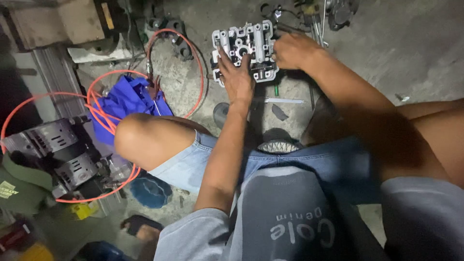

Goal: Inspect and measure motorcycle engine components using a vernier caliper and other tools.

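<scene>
Engine cylinder head [245, 48] lying on the concrete floor [415, 53] ahead of the seated person's knees. Left hand [236, 77] presses flat, fingers spread, steadying the casting; right hand [290, 50] curls closed against its right edge. Orange hose [193, 63] loops nearby.

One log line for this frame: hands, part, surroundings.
left hand: flat on cylinder head | right hand: gripping its right edge | orange hose left, on floor

Dim in here; weak light falls on the concrete floor [415, 43] up top, the lower corners sink into shadow, edges soft and slightly bent.
</scene>
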